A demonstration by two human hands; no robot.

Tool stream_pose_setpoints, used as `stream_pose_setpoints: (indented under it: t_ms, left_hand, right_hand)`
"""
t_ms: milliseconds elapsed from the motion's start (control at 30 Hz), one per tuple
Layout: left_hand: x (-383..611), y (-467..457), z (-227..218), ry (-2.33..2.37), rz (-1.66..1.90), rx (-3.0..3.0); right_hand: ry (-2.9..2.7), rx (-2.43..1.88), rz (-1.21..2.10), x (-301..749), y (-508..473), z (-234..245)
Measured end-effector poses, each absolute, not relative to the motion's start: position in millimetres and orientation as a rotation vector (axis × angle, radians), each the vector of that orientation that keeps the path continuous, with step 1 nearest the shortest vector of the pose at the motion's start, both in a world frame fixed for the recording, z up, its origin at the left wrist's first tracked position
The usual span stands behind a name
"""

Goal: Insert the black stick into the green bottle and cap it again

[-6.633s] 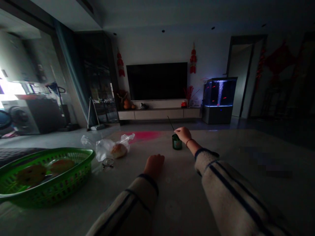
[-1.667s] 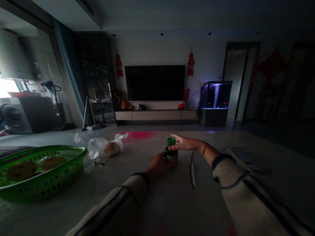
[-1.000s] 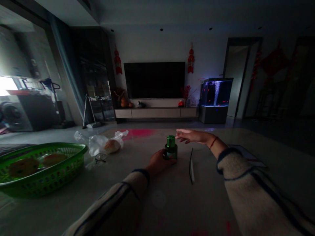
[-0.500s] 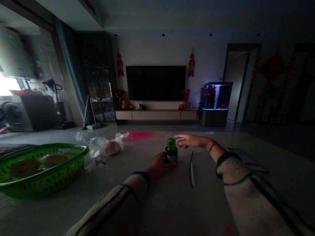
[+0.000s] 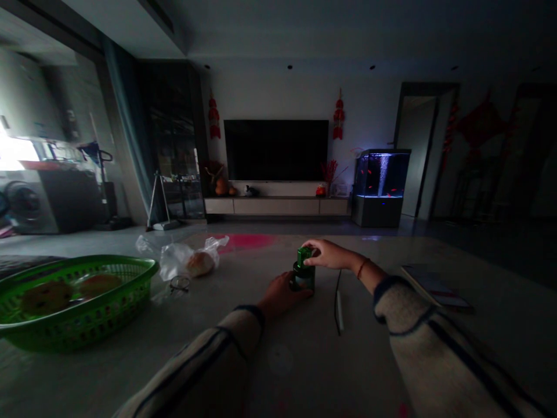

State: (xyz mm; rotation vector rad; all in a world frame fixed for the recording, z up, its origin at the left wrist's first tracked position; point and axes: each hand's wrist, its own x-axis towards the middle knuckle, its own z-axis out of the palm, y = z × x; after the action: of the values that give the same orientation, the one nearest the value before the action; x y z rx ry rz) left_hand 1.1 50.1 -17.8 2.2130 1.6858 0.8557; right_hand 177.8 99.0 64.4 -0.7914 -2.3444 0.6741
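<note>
A dark green bottle [image 5: 304, 281] stands upright on the table [image 5: 278, 360] in front of me. My left hand [image 5: 282, 295] is wrapped round the bottle's lower body from the left. The green cap [image 5: 303, 255] sits at the bottle's top, and my right hand [image 5: 327, 254] grips it between thumb and fingers from the right. Whether the cap is still seated on the neck I cannot tell. Right of the bottle lie a thin dark stick [image 5: 336, 302] and a short white strip [image 5: 340, 310] side by side.
At left stands a green basket [image 5: 87, 319] holding round bread-like items in clear wrap. Beyond it are a clear plastic bag [image 5: 172, 258] with a bun [image 5: 200, 264] and a pair of glasses [image 5: 180, 284]. A flat notebook or tablet [image 5: 435, 285] lies at right.
My right hand has moved left and closed on the cap; it was open beside it before. My left hand stays on the bottle.
</note>
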Motion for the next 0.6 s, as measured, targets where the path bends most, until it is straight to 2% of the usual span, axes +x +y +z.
stream_pose_setpoints:
  t_ms: [267,500,600]
  left_hand:
    - [-1,57,-27,1.684,0.973,2.164]
    - [-1,58,-26,1.707,0.861,2.322]
    - [-1,57,-25,1.68,0.847,2.356]
  right_hand:
    - [-2.276,-1.103,0.354,187,98,68]
    - [-2.222,-1.053,0.858,194,102,60]
    - [-2.249,-1.058,0.795,191,102,59]
